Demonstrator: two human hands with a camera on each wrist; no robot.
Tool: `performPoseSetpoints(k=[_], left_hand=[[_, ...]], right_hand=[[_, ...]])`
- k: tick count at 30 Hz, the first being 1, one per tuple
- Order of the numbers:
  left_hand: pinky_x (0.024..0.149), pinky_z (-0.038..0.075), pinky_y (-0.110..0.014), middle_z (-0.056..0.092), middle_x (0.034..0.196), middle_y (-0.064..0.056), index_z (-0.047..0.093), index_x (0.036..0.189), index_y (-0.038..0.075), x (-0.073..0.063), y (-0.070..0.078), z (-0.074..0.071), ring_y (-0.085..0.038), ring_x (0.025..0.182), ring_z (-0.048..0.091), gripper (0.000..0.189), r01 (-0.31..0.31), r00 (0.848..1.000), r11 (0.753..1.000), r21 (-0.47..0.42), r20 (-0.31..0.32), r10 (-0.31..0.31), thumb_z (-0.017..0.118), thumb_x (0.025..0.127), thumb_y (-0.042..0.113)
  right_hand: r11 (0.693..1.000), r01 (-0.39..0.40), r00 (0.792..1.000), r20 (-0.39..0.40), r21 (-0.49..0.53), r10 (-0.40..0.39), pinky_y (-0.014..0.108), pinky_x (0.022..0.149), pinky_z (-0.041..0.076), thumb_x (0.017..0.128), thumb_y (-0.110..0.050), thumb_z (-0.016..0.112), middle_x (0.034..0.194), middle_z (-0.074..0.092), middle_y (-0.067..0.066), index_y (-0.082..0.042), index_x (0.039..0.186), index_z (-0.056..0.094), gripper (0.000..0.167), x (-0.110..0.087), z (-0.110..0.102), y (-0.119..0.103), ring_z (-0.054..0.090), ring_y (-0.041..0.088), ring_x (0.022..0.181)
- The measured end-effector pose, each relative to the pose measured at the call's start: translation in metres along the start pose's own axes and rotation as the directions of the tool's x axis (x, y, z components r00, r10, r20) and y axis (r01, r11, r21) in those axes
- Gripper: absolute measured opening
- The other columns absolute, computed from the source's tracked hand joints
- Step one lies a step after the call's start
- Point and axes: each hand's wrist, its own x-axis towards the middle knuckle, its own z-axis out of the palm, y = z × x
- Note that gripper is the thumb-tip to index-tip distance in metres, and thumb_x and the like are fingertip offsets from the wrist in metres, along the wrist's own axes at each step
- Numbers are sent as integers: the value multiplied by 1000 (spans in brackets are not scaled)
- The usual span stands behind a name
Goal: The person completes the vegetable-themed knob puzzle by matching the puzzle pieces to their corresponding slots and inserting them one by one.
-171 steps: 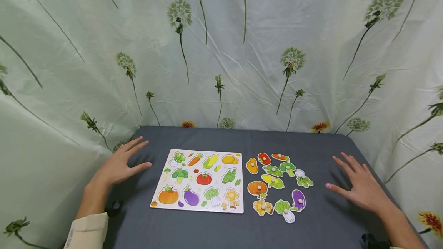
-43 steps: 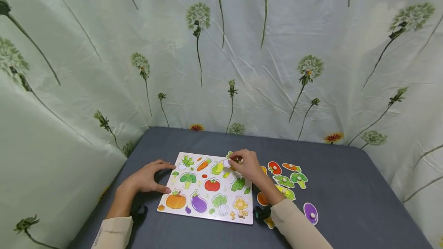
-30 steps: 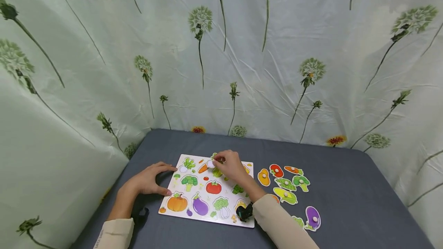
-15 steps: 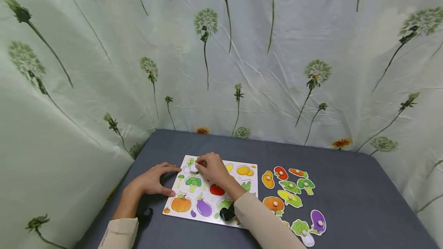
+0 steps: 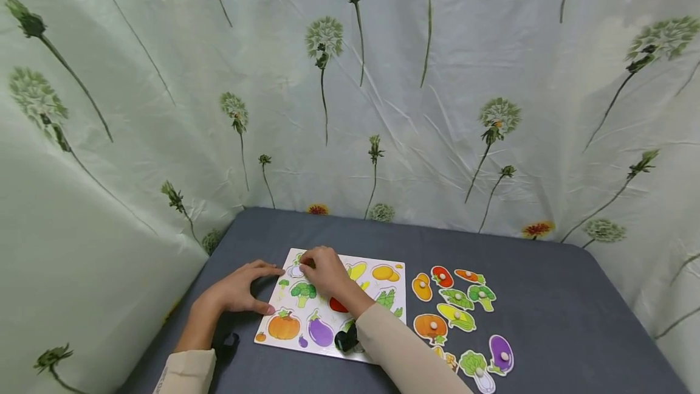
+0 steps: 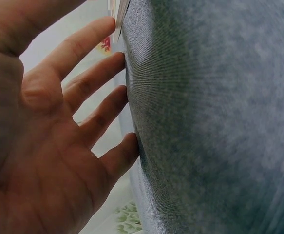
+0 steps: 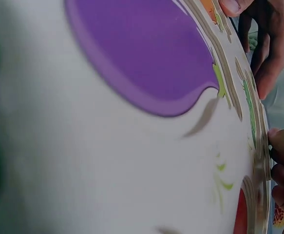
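A white vegetable puzzle board (image 5: 401, 292) lies on the table, its printed pictures facing up. My right hand (image 5: 327, 272) pinches a turnip puzzle piece (image 5: 295, 270) over the turnip picture in the board's far left corner. How fully the piece sits in its outline cannot be told, since the fingers partly cover it. My left hand (image 5: 237, 290) is spread at the board's left edge, with index finger and thumb touching that edge. In the left wrist view the left fingers (image 6: 100, 117) are extended, nearly straight, beside the grey cloth.
Several loose knobbed pieces lie right of the board, among them a tomato (image 5: 442, 276), a carrot (image 5: 470, 276), a pumpkin (image 5: 430, 327) and an eggplant (image 5: 500, 354). A grey cloth (image 5: 558, 309) covers the table. A flower-printed curtain (image 5: 415, 181) hangs behind and at the sides.
From the loose pieces at the right, the turnip piece has moved leftward across the board in my right hand to the far left corner. My left hand has come to the board's left edge.
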Motion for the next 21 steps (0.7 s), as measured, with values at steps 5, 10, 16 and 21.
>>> performPoseSetpoints(k=[5,10,16,21], left_hand=[[106,38,-73,53,147,-15,60,146,22,-1,1,-1,-45,138,45,87,-5,1000,1000,8,4,5,91,71,53],[107,39,-71,53,146,-13,60,146,23,1,2,2,-42,137,46,87,2,1000,1000,10,4,-3,90,70,54],[107,38,-72,53,146,-14,60,145,24,1,6,1,-43,138,45,86,23,1000,1000,-3,11,-23,92,69,50],[107,39,-71,53,144,-13,60,145,24,-2,6,-1,-42,137,46,87,22,1000,1000,5,10,-22,92,69,51]], right_hand=[[1000,24,1000,15,-4,-24,22,81,50,99,-23,71,101,76,-4,-17,108,81,15,5,4,-2,63,11,93],[1000,12,1000,19,-10,-12,21,78,51,99,-23,71,100,75,-5,-18,107,80,13,6,6,-1,63,9,91],[1000,3,1000,29,28,-4,20,77,51,97,-22,73,102,74,-3,-16,111,79,17,4,2,-1,61,8,89],[998,-2,1000,5,56,2,22,78,52,95,-22,76,104,72,0,-14,115,77,21,2,-5,-1,62,11,91]])
